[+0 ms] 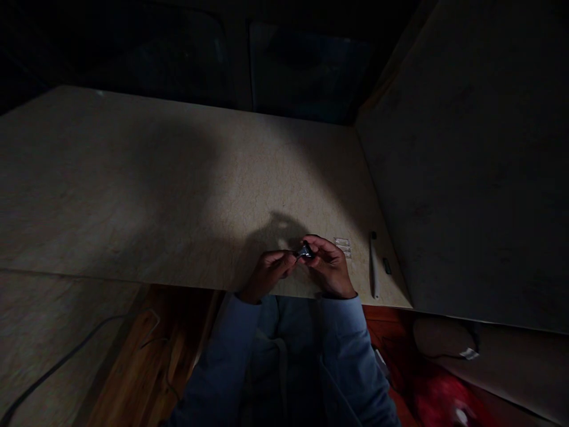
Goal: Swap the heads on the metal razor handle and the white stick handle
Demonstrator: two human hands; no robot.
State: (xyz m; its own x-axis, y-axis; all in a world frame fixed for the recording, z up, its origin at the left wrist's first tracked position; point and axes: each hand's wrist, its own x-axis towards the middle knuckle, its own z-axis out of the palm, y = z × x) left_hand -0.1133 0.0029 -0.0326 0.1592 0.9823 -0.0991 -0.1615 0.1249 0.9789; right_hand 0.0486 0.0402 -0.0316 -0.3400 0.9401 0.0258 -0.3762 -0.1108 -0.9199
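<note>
Pinching a shiny dark thingy (306,251) with both my left hand (269,270) and right hand (331,268), over the counter (275,166). Got a white stick (374,270) lying off right, lol.

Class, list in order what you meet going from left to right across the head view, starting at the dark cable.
Dark cable → left hand → small dark, shiny item between the fingertips → right hand → long pale item with a dark end → small dark piece.
</note>
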